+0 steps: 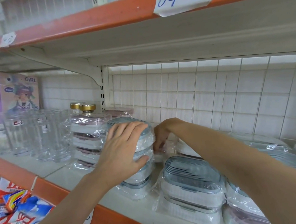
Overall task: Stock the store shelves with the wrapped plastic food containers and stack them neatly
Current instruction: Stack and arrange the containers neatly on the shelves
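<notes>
A wrapped stack of blue-lidded containers (pixel 142 170) stands upright on the shelf (pixel 71 176). My left hand (pixel 124 151) lies spread over its front and top, fingers over the top lid, thumb on the side. My right hand (pixel 160 137) reaches behind that stack, fingers curled down into crinkled wrap; what it holds is hidden. A pink-lidded wrapped stack (pixel 87 140) stands to the left. Another blue-lidded wrapped set (pixel 191 190) sits at the front right.
Clear glass tumblers (pixel 34 134) fill the shelf's left part, with gold-lidded jars (pixel 87 108) behind. More wrapped containers (pixel 260 144) lie at the far right. A wire grid (pixel 211 97) backs the shelf. Colourful packets (pixel 11 206) sit below left.
</notes>
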{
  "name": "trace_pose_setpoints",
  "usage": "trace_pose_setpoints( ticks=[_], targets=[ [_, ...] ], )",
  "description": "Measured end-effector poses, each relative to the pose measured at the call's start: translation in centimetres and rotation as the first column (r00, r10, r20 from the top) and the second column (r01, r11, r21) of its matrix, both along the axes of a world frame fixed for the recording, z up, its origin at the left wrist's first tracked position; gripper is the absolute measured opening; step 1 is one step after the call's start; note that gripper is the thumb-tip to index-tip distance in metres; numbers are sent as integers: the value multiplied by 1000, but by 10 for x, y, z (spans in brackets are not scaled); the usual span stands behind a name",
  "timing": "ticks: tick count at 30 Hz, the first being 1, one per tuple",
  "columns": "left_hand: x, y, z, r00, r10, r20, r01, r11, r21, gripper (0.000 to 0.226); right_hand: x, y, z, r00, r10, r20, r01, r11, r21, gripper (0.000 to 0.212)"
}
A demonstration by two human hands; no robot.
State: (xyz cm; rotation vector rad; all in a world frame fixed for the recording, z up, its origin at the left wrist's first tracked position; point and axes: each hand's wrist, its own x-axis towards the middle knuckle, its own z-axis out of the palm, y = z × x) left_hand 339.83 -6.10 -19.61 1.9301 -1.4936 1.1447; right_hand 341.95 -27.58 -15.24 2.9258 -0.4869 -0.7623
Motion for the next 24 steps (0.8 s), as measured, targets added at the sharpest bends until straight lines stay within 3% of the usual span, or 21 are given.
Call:
trace_pose_setpoints(
  ticks=[4,8,12,18,21,24],
  targets=[
    [-1,-1,-1,1000,9,-27,-8,1000,23,69,-21,0,25,977,60,203,-67,997,31,25],
    [-2,-2,1,998,42,-43,-38,996,78,77,-50,0,49,908,5,419,-14,1000,17,54],
    [-9,2,6,996,53,-65,-46,993,107,88,-70,-2,62,857,-8,515,-13,999,38,47],
    [-25,20,-19,936,43,-349,-85,990,-108,97,-99,-1,68,792,6,611,-37,999,38,39],
    [-33,29,-34,840,14,-542,-63,995,-72,108,-112,1,67,752,-5,659,-38,998,51,39],
    [-34,29,-38,770,24,-638,-53,998,-26,122,-119,4,69,694,-17,720,-29,998,53,41]
  ],
)
